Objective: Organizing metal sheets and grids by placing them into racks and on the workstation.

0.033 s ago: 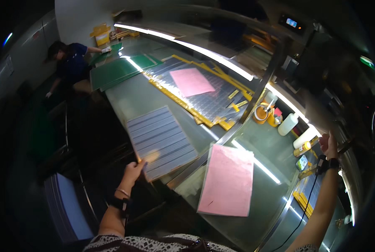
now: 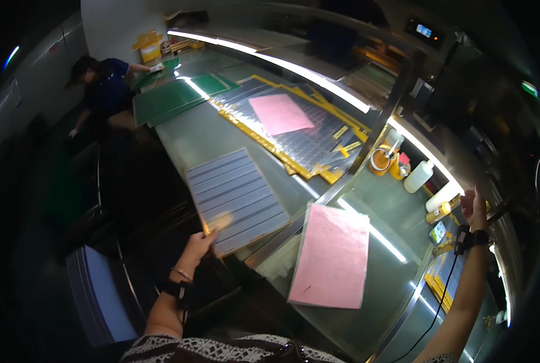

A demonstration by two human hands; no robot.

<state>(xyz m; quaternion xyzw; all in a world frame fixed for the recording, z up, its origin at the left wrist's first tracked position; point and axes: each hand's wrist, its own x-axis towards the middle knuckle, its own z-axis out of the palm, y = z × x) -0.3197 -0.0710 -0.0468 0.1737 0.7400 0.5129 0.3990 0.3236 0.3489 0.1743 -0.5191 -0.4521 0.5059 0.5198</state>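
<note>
At lower left, a pale blue panel (image 2: 100,296) leans low beside the benches. Beyond it, at upper left, a co-worker (image 2: 110,81) reaches a gloved hand to the far end, near green boards (image 2: 176,100). The person's left hand (image 2: 198,247) pinches the near left edge of a striped panel (image 2: 240,193), which overlaps the left edge of the far bench (image 2: 188,142); whether it rests there cannot be told. Finding: the panel is in hand and, in my judgement, only partway handled, its release not yet done. Behind it, a pink sheet (image 2: 280,114) lies on a gridded board (image 2: 294,148). To the right, a second pink sheet (image 2: 330,260) lies flat on the near bench (image 2: 388,296), apparently set down, untouched. Bottles (image 2: 419,176) stand behind it. At far right, the right hand (image 2: 475,209) is raised, fingers partly hidden; its grip cannot be told.
</note>
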